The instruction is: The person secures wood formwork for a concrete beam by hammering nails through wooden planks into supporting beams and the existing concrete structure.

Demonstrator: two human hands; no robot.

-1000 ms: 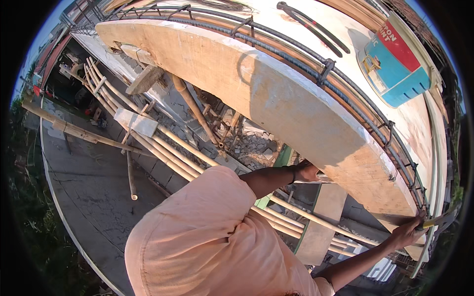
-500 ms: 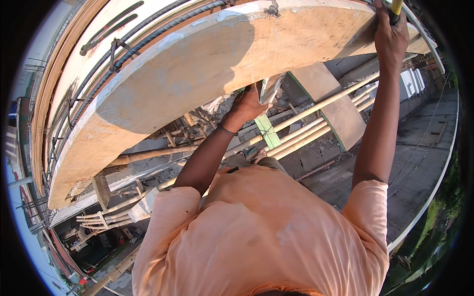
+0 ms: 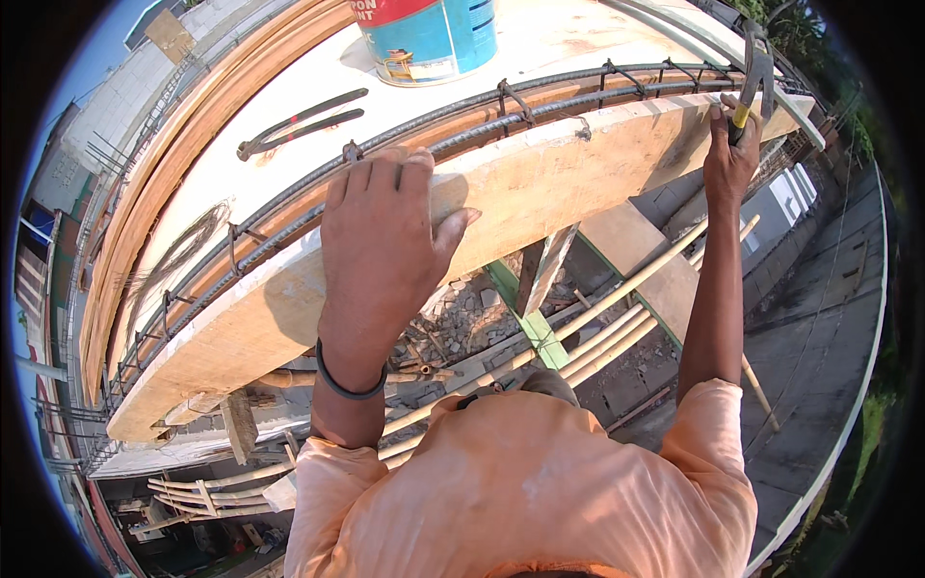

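My left hand (image 3: 381, 241) grips the top edge of a long curved wooden board (image 3: 540, 183), its fingers bent over the rim and the thumb against the board's face. At the board's far right, my right hand (image 3: 729, 159) is closed on the handle of a hammer (image 3: 757, 72), whose metal head points upward. Steel rebar (image 3: 482, 128) tied with wire runs along the inner side of the board. Beyond it, end-cutting pincers (image 3: 303, 122) with dark handles lie on the pale sheet surface (image 3: 279, 178).
A blue and red bucket (image 3: 434, 43) stands on the sheet, with a loose coil of tie wire (image 3: 183, 246) at the left. Below the board are bamboo poles (image 3: 607, 342), a green beam (image 3: 528, 313), a wooden strut (image 3: 551, 270) and rubble (image 3: 472, 308) far down.
My left hand has come up from beneath the board beside the strut to its top edge. The view has shifted, bringing the bucket and the hammer's head into sight.
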